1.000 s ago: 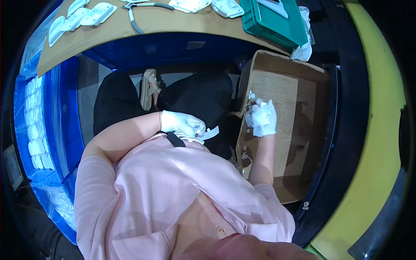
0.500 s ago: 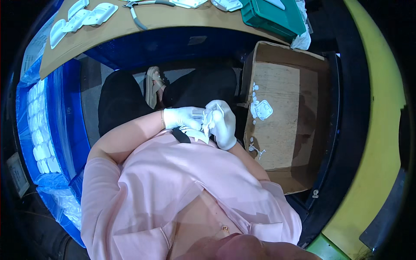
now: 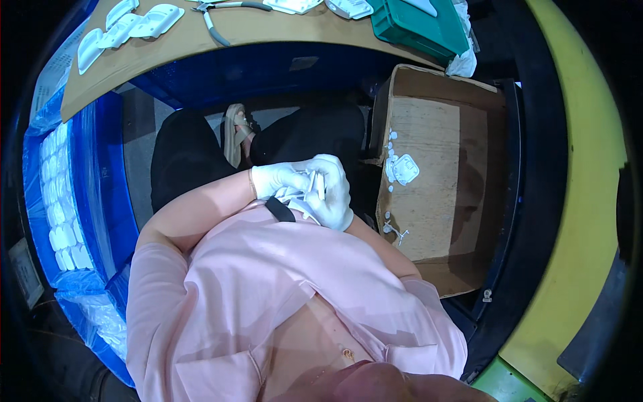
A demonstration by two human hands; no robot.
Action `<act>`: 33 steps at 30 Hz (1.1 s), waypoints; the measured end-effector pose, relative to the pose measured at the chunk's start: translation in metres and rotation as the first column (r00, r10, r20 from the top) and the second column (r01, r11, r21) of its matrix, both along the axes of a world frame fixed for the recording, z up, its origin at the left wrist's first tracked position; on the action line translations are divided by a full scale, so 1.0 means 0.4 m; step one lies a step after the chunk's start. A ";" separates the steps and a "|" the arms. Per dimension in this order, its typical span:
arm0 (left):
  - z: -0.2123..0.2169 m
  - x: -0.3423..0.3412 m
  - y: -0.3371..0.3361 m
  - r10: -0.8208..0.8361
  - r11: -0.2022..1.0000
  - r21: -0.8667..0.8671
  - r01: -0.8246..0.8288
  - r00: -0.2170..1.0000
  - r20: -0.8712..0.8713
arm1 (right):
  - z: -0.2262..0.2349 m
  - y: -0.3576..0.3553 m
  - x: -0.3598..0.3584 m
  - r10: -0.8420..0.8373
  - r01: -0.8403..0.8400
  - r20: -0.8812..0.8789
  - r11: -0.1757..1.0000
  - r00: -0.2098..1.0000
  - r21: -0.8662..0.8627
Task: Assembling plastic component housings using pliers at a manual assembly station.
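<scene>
Both my hands wear white gloves and meet in front of my pink top, above my lap. My left hand (image 3: pixel 276 179) is closed, its fingers against a white plastic piece (image 3: pixel 316 185). Wrapped round the same piece from the other side is my right hand (image 3: pixel 337 195). Gloves and piece are alike in colour, so its full shape is hidden. More white material (image 3: pixel 305 209) lies just under the hands, beside a black strap (image 3: pixel 280 210).
To the right stands an open cardboard box (image 3: pixel 429 221) with a white square part (image 3: pixel 405 169) and small scraps. On the table (image 3: pixel 268 30) ahead lie white parts, cutting pliers (image 3: pixel 216 27) and a green crate (image 3: pixel 415 30). A blue bin (image 3: pixel 100 194) at left holds rows of white pieces.
My right hand has shifted slightly left and its fingers have turned toward my left hand. The white piece between them has tilted more upright. Box and table look the same.
</scene>
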State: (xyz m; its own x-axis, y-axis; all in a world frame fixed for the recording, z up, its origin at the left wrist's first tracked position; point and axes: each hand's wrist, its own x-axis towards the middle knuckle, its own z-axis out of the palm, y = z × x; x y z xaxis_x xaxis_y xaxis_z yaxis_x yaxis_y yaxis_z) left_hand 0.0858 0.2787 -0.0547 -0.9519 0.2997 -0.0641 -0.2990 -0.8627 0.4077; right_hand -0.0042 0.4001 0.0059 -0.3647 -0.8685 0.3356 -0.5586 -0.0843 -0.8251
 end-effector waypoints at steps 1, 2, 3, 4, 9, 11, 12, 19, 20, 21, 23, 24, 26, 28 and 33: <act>0.002 0.000 0.000 0.010 1.000 0.021 -0.010 1.000 0.006 | -0.010 0.000 -0.004 -0.001 0.001 -0.008 1.000 1.000 0.005; -0.011 0.002 -0.002 0.015 1.000 0.021 -0.015 1.000 0.007 | -0.008 -0.007 -0.005 0.003 -0.002 -0.015 1.000 1.000 0.009; -0.039 0.004 -0.006 -0.035 0.999 -0.003 0.035 0.998 0.048 | 0.000 -0.009 -0.009 0.007 -0.007 -0.015 1.000 1.000 0.010; -0.059 0.005 -0.009 -0.083 0.996 -0.025 0.086 0.992 0.090 | 0.013 -0.008 -0.017 0.054 -0.047 -0.141 0.998 0.989 0.050; -0.043 0.005 -0.010 -0.124 0.990 -0.070 0.126 0.991 0.044 | 0.030 0.010 -0.058 0.202 -0.140 -0.482 0.977 0.852 0.163; -0.027 0.005 -0.010 -0.091 0.993 -0.066 0.093 0.995 0.036 | 0.004 0.026 -0.060 0.183 -0.161 -0.477 0.983 0.860 0.087; -0.026 0.007 -0.011 -0.116 0.992 -0.036 0.117 0.993 0.038 | 0.000 0.030 -0.060 0.181 -0.159 -0.477 0.983 0.860 0.088; -0.076 0.013 -0.006 -0.104 0.994 -0.017 0.105 0.993 0.047 | 0.011 0.026 -0.045 0.220 -0.194 -0.253 0.973 0.942 0.125; -0.082 0.007 -0.008 -0.105 0.994 -0.018 0.106 0.993 0.049 | 0.023 0.029 -0.046 0.235 -0.208 -0.199 0.966 0.951 0.151; -0.087 0.001 -0.009 -0.123 0.991 -0.041 0.124 0.992 0.016 | 0.026 0.033 -0.048 0.234 -0.207 -0.198 0.967 0.952 0.149; -0.084 -0.006 -0.011 -0.151 0.987 -0.066 0.149 0.988 -0.018 | 0.031 0.042 -0.056 0.249 -0.247 -0.008 0.964 0.968 0.098; -0.075 -0.006 -0.009 -0.126 0.992 -0.024 0.125 0.992 -0.009 | 0.030 0.051 -0.063 0.240 -0.238 -0.011 0.966 0.971 0.097; -0.058 -0.006 -0.008 -0.115 0.993 0.014 0.116 0.993 -0.003 | 0.028 0.064 -0.073 0.232 -0.236 0.046 0.964 0.972 0.126; -0.042 -0.002 -0.008 -0.101 0.994 0.054 0.098 0.993 0.056 | 0.036 0.064 -0.069 0.215 -0.211 -0.019 0.969 0.976 0.130; -0.028 -0.005 -0.012 -0.111 0.994 0.001 0.111 0.994 -0.012 | 0.041 0.058 -0.073 0.129 -0.123 -0.041 0.985 0.991 0.121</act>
